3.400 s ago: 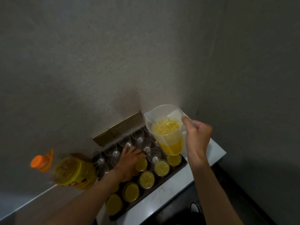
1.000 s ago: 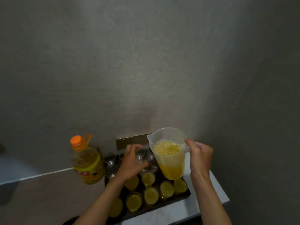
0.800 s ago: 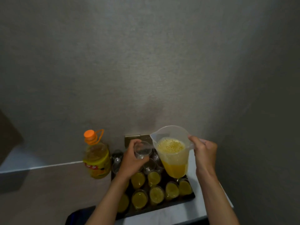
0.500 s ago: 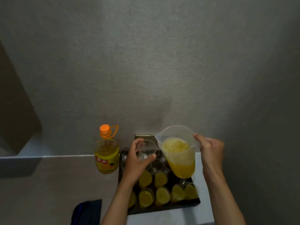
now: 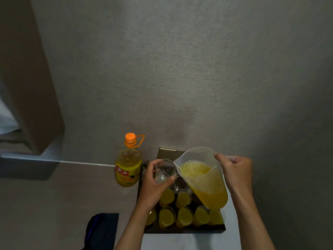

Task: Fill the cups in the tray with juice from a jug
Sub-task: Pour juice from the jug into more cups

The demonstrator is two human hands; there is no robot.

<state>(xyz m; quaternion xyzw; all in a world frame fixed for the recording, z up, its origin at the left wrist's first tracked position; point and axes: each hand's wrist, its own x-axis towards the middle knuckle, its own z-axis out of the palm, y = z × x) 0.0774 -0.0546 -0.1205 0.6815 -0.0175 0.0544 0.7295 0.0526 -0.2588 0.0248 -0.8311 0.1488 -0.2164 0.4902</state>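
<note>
My left hand [image 5: 153, 184] grips an empty clear cup [image 5: 164, 170], lifted above the dark tray [image 5: 183, 230]. My right hand [image 5: 235, 173] holds a translucent jug [image 5: 201, 175] of orange juice by its handle side. The jug is tilted to the left, its spout almost at the cup's rim. No juice shows in the held cup. Several filled cups [image 5: 166, 216] stand in the tray's near rows. A few empty cups behind them are partly hidden by my left hand and the jug.
A yellow bottle [image 5: 128, 168] with an orange cap stands left of the tray against the grey wall. The tray sits on a white counter [image 5: 189, 240]. A dark blue object [image 5: 101, 230] lies at lower left. A brown panel [image 5: 30, 78] hangs at upper left.
My left hand has lifted an empty cup out of the tray and raised it to the jug. The jug has tipped left toward the cup. The view has swung left.
</note>
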